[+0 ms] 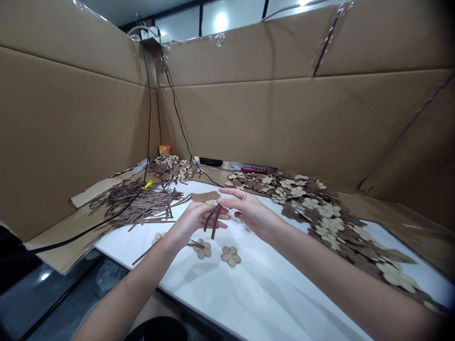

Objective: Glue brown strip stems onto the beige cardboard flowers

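My left hand (204, 217) is closed around a small cream flower-shaped piece (211, 202), only partly visible between the fingers. Two brown strips (214, 221) hang down from it across my fingers. My right hand (250, 210) reaches in from the other side, fingers stretched and apart, its fingertips at the edge of the cream piece; whether they press on it I cannot tell. Below the hands, a beige five-petal flower (231, 256) lies on the white board (256, 289). Left of it is another beige flower (202, 248) with a brown strip, and a third (158, 237) is partly behind my left forearm.
A heap of brown strips (142, 203) covers the board's left side. Cream and brown flower pieces (313, 203) spread along the right; a smaller pile (174, 168) lies at the back left. A black cable (121, 215) crosses the strips. Cardboard walls (249, 113) enclose the back and sides.
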Tool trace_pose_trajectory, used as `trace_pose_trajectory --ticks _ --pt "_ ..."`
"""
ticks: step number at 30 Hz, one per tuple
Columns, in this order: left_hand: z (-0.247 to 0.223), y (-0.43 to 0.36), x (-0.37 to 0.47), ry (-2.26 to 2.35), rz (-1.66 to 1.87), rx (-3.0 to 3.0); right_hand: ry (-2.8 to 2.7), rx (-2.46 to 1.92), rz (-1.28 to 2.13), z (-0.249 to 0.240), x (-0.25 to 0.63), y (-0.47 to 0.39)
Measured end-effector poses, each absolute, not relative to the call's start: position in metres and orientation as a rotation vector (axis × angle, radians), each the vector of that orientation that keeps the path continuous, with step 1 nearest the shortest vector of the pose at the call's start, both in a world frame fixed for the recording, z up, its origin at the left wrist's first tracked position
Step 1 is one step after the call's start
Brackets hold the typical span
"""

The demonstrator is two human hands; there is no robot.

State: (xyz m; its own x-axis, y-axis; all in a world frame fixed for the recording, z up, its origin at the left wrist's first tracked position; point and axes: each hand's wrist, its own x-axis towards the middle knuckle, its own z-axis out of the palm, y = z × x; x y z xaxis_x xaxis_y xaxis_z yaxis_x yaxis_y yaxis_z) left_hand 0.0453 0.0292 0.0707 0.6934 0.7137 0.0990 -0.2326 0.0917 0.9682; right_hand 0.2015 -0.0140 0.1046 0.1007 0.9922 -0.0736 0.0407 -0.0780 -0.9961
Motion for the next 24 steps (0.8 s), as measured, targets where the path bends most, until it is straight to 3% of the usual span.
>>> trace_pose_trajectory --ticks 11,24 --pt "0.066 0.029 0.045 0.484 0.797 1.360 -1.090 -1.345 1.169 0.099 0.204 -0.015" --pt "0.056 0.011 0.059 0.685 1.106 1.336 -0.937 -1.168 1.198 0.085 0.186 -0.021"
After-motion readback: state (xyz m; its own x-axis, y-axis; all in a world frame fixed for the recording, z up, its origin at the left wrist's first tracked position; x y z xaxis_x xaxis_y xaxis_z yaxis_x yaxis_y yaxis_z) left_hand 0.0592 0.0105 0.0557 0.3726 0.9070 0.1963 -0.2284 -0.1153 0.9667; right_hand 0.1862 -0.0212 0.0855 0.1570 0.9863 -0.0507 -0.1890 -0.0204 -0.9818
